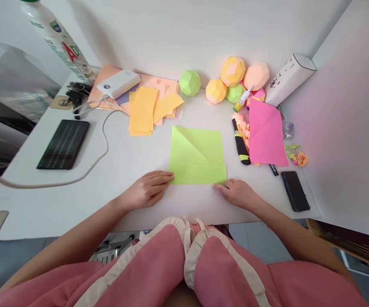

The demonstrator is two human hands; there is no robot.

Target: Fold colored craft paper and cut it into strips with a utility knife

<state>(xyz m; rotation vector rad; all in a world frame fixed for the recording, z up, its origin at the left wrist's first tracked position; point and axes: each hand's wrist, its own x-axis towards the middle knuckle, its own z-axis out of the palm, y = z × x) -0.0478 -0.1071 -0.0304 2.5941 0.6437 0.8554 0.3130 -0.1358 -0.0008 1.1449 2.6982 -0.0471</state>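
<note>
Two hands (151,188) (238,194) on one green sheet (197,174)

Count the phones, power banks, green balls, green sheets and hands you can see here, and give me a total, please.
Phones: 2
Power bank: 1
Green balls: 2
Green sheet: 1
Left hand and right hand: 2
Total: 8

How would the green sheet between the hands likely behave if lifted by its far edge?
The green sheet is probably light and floppy, since it looks like thin paper lying flat on the desk. It would likely bend along the diagonal crease. The folded band at its near edge may be slightly stiffer, being doubled.
</note>
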